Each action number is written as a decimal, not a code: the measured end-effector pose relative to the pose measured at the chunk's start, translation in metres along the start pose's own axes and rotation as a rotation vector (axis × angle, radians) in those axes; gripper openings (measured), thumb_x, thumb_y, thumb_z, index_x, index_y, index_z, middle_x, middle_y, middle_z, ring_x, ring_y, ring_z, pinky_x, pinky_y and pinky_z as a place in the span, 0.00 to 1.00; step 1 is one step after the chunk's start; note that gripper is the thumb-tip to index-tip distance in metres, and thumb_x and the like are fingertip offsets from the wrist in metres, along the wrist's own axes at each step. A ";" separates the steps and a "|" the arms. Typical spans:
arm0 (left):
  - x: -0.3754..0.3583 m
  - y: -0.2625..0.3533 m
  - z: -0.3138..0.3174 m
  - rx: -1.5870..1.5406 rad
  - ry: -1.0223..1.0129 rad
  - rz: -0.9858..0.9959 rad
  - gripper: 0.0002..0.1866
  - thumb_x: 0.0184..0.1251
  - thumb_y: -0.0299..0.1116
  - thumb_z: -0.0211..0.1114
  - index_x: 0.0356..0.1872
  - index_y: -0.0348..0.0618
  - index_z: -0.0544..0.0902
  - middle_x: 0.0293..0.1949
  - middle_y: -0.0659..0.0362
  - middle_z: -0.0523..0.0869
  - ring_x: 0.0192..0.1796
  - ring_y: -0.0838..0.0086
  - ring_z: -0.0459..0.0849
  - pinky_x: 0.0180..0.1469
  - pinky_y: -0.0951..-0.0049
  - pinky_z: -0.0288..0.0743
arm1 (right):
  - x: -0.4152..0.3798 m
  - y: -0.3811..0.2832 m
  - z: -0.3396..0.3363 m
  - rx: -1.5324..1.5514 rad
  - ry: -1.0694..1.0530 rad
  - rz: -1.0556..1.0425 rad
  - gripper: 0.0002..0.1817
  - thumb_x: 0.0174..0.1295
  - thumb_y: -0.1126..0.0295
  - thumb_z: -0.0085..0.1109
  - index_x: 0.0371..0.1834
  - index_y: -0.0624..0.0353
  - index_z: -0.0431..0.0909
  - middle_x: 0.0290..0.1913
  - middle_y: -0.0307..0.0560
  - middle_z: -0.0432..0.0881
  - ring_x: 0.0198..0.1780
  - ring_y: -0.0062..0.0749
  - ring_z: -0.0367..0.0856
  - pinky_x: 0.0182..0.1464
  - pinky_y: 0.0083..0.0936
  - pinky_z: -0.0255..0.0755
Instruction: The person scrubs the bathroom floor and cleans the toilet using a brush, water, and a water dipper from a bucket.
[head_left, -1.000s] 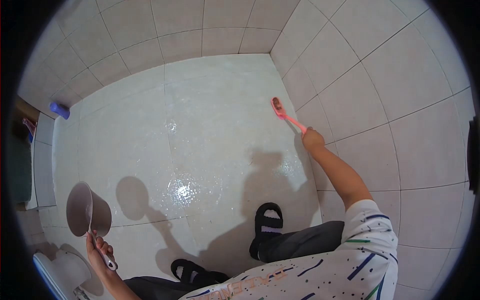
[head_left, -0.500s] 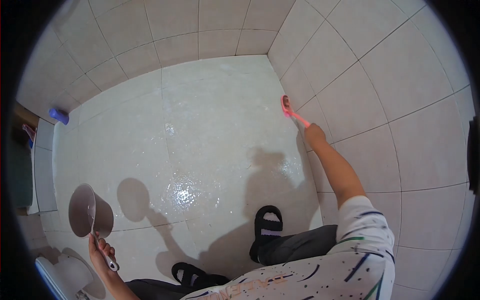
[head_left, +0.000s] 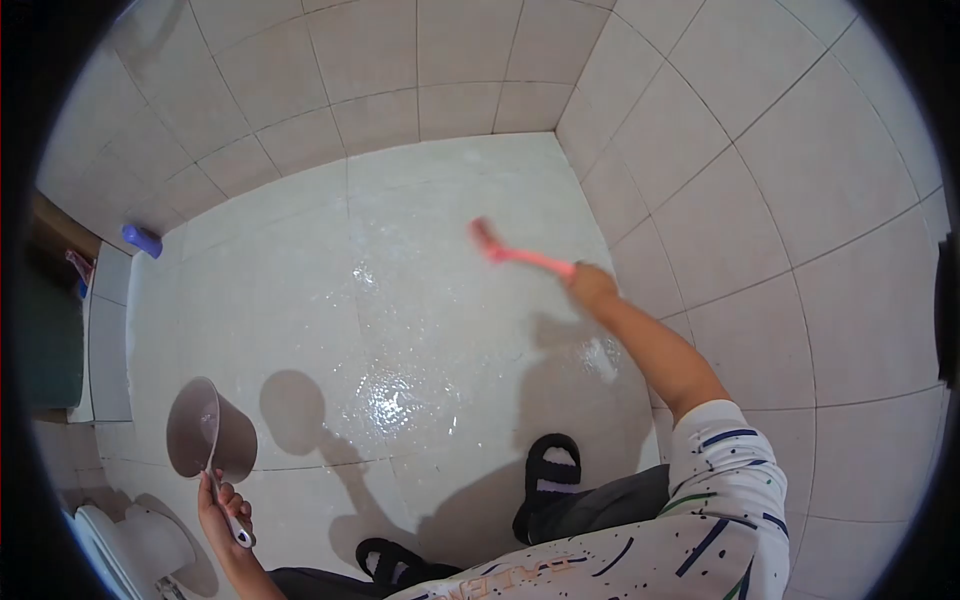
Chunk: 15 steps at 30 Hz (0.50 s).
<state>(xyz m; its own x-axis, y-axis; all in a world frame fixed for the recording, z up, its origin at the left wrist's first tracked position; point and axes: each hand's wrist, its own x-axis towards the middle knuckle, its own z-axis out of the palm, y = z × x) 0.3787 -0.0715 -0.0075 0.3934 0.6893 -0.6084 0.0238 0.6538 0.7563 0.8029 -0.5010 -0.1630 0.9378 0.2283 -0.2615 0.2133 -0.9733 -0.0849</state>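
Observation:
My right hand (head_left: 594, 289) is closed around the handle of a pink scrub brush (head_left: 535, 260). The brush points to the left above the wet floor, its head a little blurred. My left hand (head_left: 222, 508) grips the long handle of a greyish-brown water dipper (head_left: 232, 432) at the lower left. The dipper is tilted so that its open mouth faces left, and some light shows inside it. Beneath both tools lies the pale tiled floor (head_left: 440, 310), with water and white specks glistening on it.
Tiled walls (head_left: 740, 250) rise at the back and on the right. A purple bottle (head_left: 142, 240) lies in the far left corner. At the left edge are a dark green water tub (head_left: 52, 345) and, lower, a white toilet (head_left: 150, 545). My feet wear black sandals (head_left: 552, 475).
My right hand has moved the brush left, away from the base of the right wall. The left hand still holds the dipper. The whole view has shifted slightly.

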 end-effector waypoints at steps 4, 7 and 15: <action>-0.009 0.002 -0.005 0.032 0.023 0.014 0.13 0.61 0.45 0.46 0.30 0.49 0.73 0.08 0.71 0.63 0.07 0.87 0.60 0.10 0.85 0.57 | 0.050 0.005 -0.015 0.192 0.124 0.364 0.18 0.54 0.57 0.41 0.33 0.60 0.73 0.35 0.54 0.76 0.38 0.46 0.75 0.39 0.37 0.68; -0.018 0.000 0.005 0.061 0.061 0.031 0.13 0.60 0.45 0.47 0.30 0.49 0.73 0.08 0.71 0.63 0.07 0.87 0.60 0.10 0.85 0.58 | 0.052 -0.060 0.011 0.307 0.092 0.147 0.17 0.55 0.58 0.40 0.32 0.61 0.73 0.34 0.56 0.76 0.37 0.48 0.74 0.38 0.40 0.67; -0.018 -0.009 0.029 0.049 0.127 0.008 0.13 0.60 0.46 0.47 0.29 0.50 0.73 0.08 0.71 0.63 0.07 0.87 0.59 0.10 0.83 0.57 | 0.104 -0.071 0.027 0.175 0.067 -0.184 0.16 0.51 0.56 0.45 0.30 0.57 0.73 0.31 0.52 0.77 0.34 0.45 0.75 0.35 0.37 0.68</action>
<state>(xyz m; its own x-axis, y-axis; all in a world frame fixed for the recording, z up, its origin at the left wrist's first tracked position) 0.3979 -0.0989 0.0041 0.2740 0.7308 -0.6252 0.0666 0.6341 0.7704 0.8778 -0.4076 -0.2105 0.9050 0.3930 -0.1630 0.3363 -0.8955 -0.2916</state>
